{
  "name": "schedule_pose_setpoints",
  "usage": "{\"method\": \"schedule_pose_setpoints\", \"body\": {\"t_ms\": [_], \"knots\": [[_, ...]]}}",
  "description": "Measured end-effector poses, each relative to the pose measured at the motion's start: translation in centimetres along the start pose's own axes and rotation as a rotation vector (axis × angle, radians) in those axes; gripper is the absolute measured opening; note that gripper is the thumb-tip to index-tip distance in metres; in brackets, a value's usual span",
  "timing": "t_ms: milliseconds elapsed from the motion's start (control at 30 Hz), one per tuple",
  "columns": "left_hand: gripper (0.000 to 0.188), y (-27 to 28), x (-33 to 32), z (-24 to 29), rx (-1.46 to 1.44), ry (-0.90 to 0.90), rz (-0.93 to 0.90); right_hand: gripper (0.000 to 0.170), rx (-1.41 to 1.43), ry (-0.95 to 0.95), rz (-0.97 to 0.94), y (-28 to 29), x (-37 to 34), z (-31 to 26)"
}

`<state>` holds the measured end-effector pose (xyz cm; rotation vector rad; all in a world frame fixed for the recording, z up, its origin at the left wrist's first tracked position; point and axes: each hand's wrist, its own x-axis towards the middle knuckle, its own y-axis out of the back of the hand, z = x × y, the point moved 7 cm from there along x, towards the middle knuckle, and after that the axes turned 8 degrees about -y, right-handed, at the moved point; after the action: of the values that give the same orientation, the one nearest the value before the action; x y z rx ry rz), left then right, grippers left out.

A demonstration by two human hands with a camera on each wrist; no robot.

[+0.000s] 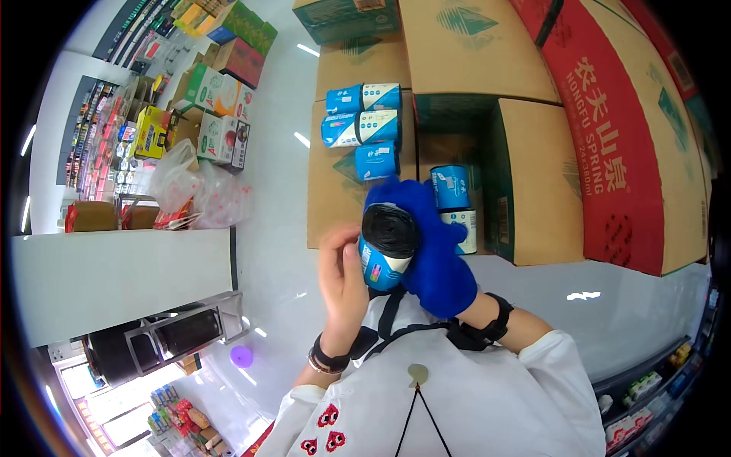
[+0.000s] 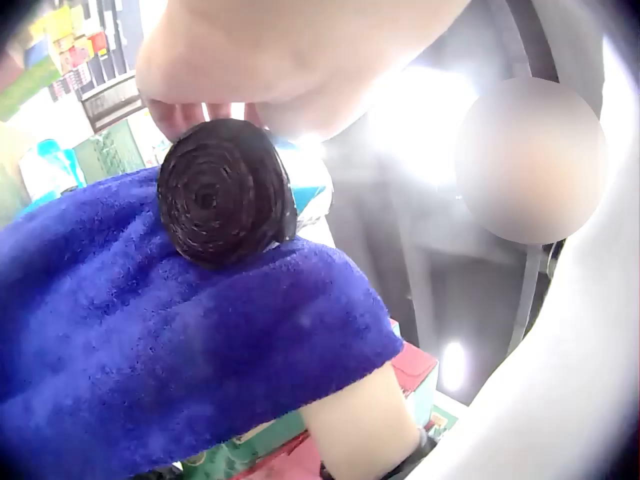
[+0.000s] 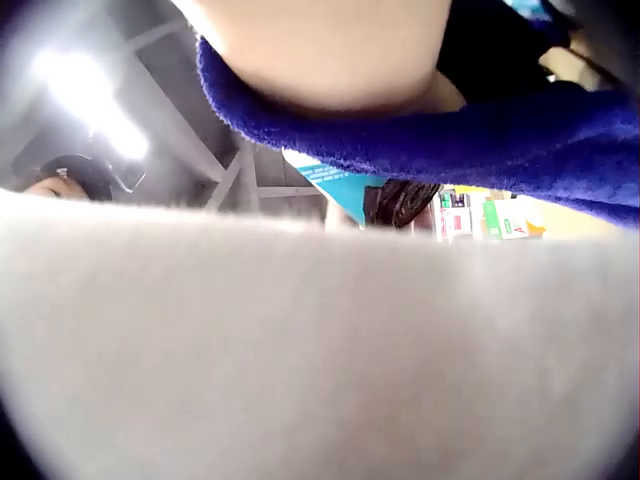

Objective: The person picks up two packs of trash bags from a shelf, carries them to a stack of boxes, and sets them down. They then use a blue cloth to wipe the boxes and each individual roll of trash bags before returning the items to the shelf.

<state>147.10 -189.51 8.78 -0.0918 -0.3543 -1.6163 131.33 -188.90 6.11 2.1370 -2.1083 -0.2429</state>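
Note:
In front of the person's chest is a roll of black garbage bags point(image 1: 391, 231) in a blue and white paper wrapper, its coiled black end facing up. The left hand point(image 1: 340, 278) is bare and holds the wrapped side, its fingertips partly hidden behind the roll in the left wrist view. A fluffy blue mitt-like cloth point(image 1: 438, 263) covers the right hand point(image 1: 434, 236) down to the wrist. Through this cloth the right hand grips the roll from the right and upper side; its fingers are hidden. The right wrist view shows the roll's wrapper point(image 3: 345, 188) below the cloth's edge.
Several similar blue rolls point(image 1: 360, 128) lie on a closed cardboard box point(image 1: 327, 206) ahead. Beside it, an open box point(image 1: 525, 183) has more rolls point(image 1: 451, 188) inside. A red and brown carton point(image 1: 609, 152) stands at the right. A white counter point(image 1: 129, 282) and plastic bags point(image 1: 205, 190) are leftward.

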Motion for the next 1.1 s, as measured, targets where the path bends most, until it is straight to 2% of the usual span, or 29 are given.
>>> {"method": "schedule_pose_setpoints", "body": {"t_ms": [33,67,100,133,167,200,233,300,367,400,433,467,500,567,600,633,700,833,900,933,967,1000,1033,1067,1100], "knots": [[0.060,-0.2,-0.1,0.0,-0.006,-0.003,-0.053,0.050,0.080,-0.054,0.038,0.0,-0.2,0.3],[0.068,-1.0,0.2,1.5,0.153,-0.152,-0.222,0.050,0.079,-0.055,0.039,0.0,-0.1,0.1],[0.068,-1.6,0.0,1.9,0.153,-0.150,-0.221,0.049,0.244,-0.057,-0.001,-0.1,-0.1,-0.3],[0.075,-2.5,-0.4,2.7,0.287,-0.215,-0.183,0.048,0.410,-0.059,-0.042,-0.2,-0.1,-0.8],[0.083,-2.9,-0.8,3.3,0.422,-0.281,-0.145,0.048,0.411,-0.058,-0.046,0.3,0.1,-1.2],[0.098,-2.3,-1.5,1.8,0.361,-0.248,-0.096,0.046,0.245,-0.028,-0.085,0.7,0.4,-1.6],[0.098,-2.1,-1.6,1.3,0.361,-0.248,-0.097,0.044,0.079,0.001,-0.121,0.8,0.5,-1.9],[0.097,-1.7,-1.3,0.2,0.022,-0.098,-0.115,0.042,0.103,-0.074,-0.069,1.1,0.1,-1.6],[0.093,-1.0,-1.0,0.9,-0.050,-0.069,-0.139,0.038,0.087,-0.040,-0.022,1.7,0.4,-2.3],[0.085,-0.7,-0.9,0.7,-0.288,0.024,-0.125,0.038,0.087,-0.039,-0.022,1.4,0.5,-2.1],[0.078,-0.3,-0.8,0.4,-0.525,0.118,-0.111,0.040,0.267,-0.121,-0.021,1.0,0.5,-1.1],[0.070,0.0,-0.7,0.3,-0.524,0.082,-0.166,0.043,0.447,-0.204,-0.020,0.8,0.5,-0.4],[0.070,0.2,-0.7,0.3,-0.525,0.082,-0.166,0.043,0.447,-0.204,-0.020,1.0,0.4,-0.5],[0.072,1.0,-0.2,0.5,-0.155,0.019,-0.145,0.056,-0.059,0.017,-0.031,1.4,0.3,-3.0],[0.048,1.4,0.7,0.6,0.014,-0.097,-0.170,0.060,-0.042,0.066,-0.010,1.3,0.4,-3.8],[0.053,1.5,0.9,0.7,0.170,-0.092,-0.161,0.060,-0.042,0.068,-0.011,1.0,0.2,-3.3],[0.057,1.5,1.1,0.5,0.179,-0.053,-0.166,0.061,-0.226,0.079,0.039,0.1,-0.1,-2.3],[0.069,0.8,1.0,0.8,0.398,-0.098,-0.206,0.062,-0.075,0.097,-0.007,0.3,0.1,-2.1],[0.080,1.7,0.7,-1.2,0.431,0.022,-0.107,0.064,-0.385,-0.099,-0.211,-0.4,-0.6,0.0],[0.077,2.3,0.7,-1.8,0.495,-0.009,-0.066,0.064,-0.387,-0.102,-0.205,-0.2,-1.4,1.6],[0.076,3.8,1.1,-3.7,0.471,0.067,0.065,0.060,-0.100,-0.208,-0.281,-0.8,-2.7,4.7],[0.075,4.5,1.8,-4.2,0.537,0.034,0.060,0.057,0.191,-0.305,-0.357,-1.4,-3.1,5.4],[0.074,5.0,2.5,-4.5,0.601,0.000,0.054,0.057,0.193,-0.306,-0.349,-1.0,-3.2,5.4],[0.074,5.4,3.4,-4.6,0.598,-0.003,0.047,0.056,0.017,-0.277,-0.452,-0.7,-3.2,3.0],[0.073,5.7,4.2,-5.2,0.493,0.080,0.034,0.056,-0.159,-0.247,-0.553,-0.4,-3.1,0.8]]}}
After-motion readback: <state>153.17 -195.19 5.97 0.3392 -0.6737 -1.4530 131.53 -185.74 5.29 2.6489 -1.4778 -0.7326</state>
